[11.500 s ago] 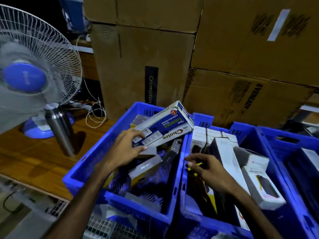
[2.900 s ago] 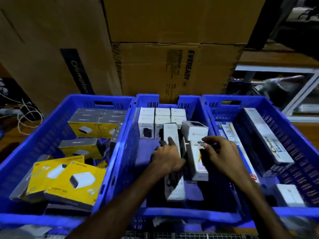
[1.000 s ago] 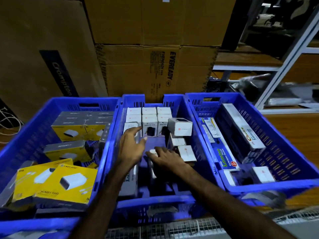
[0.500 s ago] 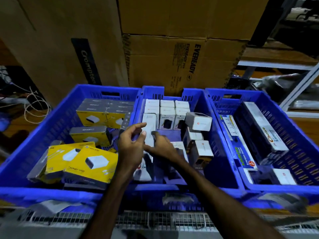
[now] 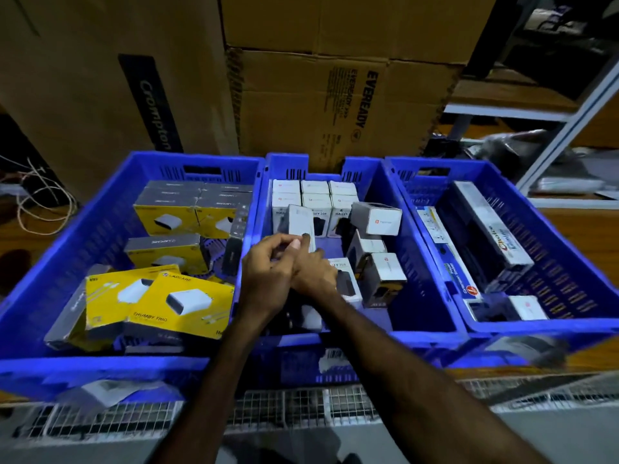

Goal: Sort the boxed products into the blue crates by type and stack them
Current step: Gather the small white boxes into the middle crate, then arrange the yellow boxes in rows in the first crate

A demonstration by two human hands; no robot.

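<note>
Boxed products fill three blue plastic crates side by side: yellow-and-grey charger boxes (image 5: 187,299) in the left crate (image 5: 100,363), small white boxes (image 5: 315,199) rowed at the back of the middle crate (image 5: 425,336), long white-and-blue socket boxes (image 5: 492,222) in the right crate (image 5: 569,323). Over the middle crate, the left hand (image 5: 268,279) and right hand (image 5: 315,276) press together, fingers closed on a narrow white box (image 5: 301,222) tilted upright before the row.

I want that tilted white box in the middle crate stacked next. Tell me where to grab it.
Grip the tilted white box across its long sides, coming from above. It leans on the stacked row in the middle crate with its upper faces exposed; loose boxes crowd it below, so lower access looks blocked.
</note>
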